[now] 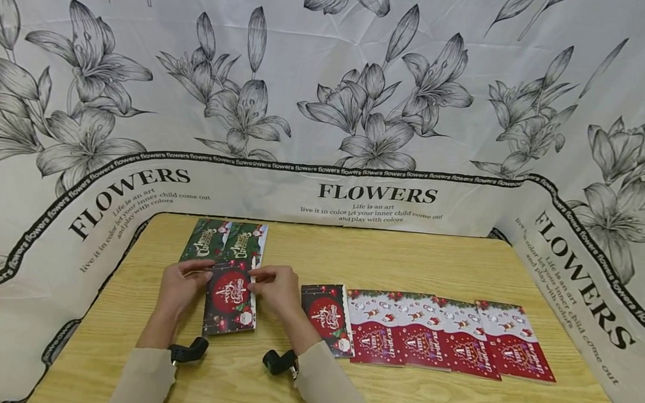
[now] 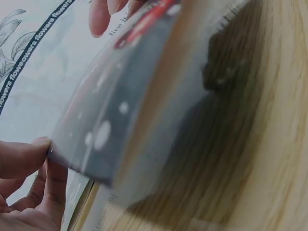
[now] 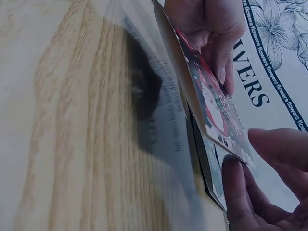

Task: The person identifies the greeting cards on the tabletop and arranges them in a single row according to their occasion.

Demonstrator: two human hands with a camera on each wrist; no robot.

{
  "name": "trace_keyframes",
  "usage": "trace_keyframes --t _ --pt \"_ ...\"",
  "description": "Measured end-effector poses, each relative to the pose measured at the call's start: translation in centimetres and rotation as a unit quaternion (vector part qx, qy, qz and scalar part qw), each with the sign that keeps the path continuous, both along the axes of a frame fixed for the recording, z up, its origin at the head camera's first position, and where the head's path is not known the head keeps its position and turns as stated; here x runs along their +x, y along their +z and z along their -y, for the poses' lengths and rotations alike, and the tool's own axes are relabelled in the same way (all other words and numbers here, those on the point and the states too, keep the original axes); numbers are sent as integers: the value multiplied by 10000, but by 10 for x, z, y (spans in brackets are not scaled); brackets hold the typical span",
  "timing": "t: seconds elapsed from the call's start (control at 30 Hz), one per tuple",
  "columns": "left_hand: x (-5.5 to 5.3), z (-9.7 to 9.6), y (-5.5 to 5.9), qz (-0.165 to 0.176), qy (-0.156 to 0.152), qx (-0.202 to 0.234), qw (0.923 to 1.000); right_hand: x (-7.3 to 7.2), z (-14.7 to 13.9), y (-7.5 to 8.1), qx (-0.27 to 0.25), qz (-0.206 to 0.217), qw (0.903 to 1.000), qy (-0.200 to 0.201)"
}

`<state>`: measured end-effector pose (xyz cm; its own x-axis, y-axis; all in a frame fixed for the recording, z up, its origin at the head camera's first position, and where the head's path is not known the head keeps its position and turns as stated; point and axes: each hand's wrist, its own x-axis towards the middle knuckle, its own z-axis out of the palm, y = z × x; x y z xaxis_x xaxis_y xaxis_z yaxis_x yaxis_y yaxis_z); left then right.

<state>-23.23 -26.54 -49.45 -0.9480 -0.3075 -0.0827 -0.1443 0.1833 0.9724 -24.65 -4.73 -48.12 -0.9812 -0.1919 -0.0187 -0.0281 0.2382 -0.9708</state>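
A black Christmas card (image 1: 230, 304) with a round red emblem is lifted over the table, its near end tilted up in the wrist views. My left hand (image 1: 180, 285) pinches its left edge, thumb over fingers at the corner in the left wrist view. At the opposite edge my right hand (image 1: 279, 290) holds it, thumb above and fingers beneath in the right wrist view. Two green Merry Christmas cards (image 1: 247, 241) lie side by side just beyond, partly covered by the black card.
Right of my right forearm lies another black card (image 1: 324, 312). Several red-and-white Christmas cards (image 1: 375, 337) continue that row, overlapping. The wood-grain table (image 1: 385, 261) is bordered by a flower-print cloth (image 1: 378, 195) at the back and sides.
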Motion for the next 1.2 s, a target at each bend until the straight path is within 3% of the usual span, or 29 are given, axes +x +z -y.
trace_keyframes --t 0.3,0.5,0.9,1.2 --pt "-1 5 -2 27 366 107 9993 0 -1 0 -476 588 9947 700" --pt "-2 6 -1 -23 679 248 9974 -1 -2 1 -323 608 9922 1043" --pt "-4 6 -1 -142 754 463 9960 -2 -1 1 -250 549 9941 903" --pt "-3 0 2 -173 663 278 9973 -5 -7 1 -549 561 9936 815"
